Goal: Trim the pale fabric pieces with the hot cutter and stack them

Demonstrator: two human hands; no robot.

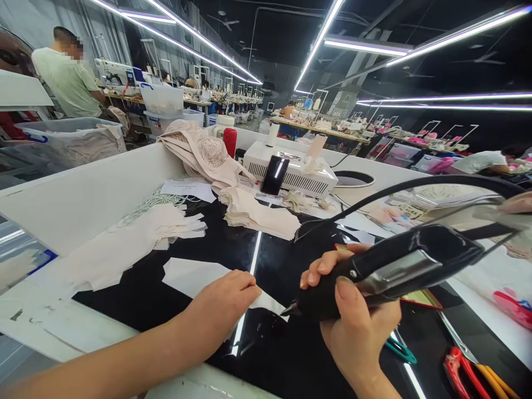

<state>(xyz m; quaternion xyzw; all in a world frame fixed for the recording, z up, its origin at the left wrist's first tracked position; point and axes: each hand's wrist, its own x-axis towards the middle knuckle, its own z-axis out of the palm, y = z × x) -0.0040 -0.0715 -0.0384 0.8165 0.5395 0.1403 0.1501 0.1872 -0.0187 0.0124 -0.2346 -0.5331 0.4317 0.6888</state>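
My left hand (226,296) presses down on a white piece (195,273) lying on the glossy black work surface (233,252), its fingers together near the narrow right end. My right hand (355,327) is wrapped round a black handheld tool (403,263) with a silver lever and a cable. The tool's pointed metal tip touches or nearly touches the right end of the white piece. Beyond my hands lies a stack of pale pink fabric pieces (257,215). More pale cut pieces (137,238) spread out on the left.
Red-handled scissors (457,368) and teal-handled snips (401,350) lie at the lower right. A white vented box (291,166) with a phone (275,174) against it stands behind. The tool's cable (415,185) arches over the right side. People work at distant tables.
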